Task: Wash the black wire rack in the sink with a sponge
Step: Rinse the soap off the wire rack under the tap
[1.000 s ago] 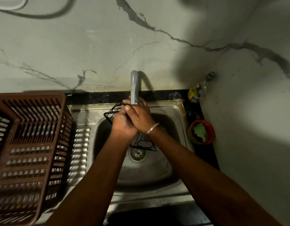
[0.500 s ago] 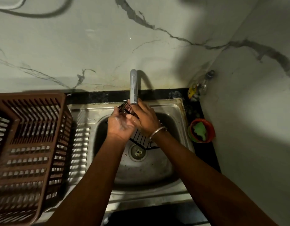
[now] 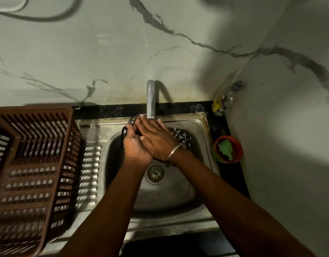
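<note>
Hands meet over the sink (image 3: 200, 125) basin's far edge, under the tap (image 3: 150, 101). Left hand (image 3: 136, 145) grips the black wire rack (image 3: 180, 136) by its left end; right hand (image 3: 156, 138) lies flat-fingered across it. Green sponge (image 3: 224, 148) sits in a red bowl (image 3: 237, 147) at the sink's right edge.

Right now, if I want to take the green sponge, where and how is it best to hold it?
Pinch the green sponge by its upper edge, reaching from above: it sits inside the orange bowl to the right of the sink, so the bowl's wall blocks a side approach.
</note>
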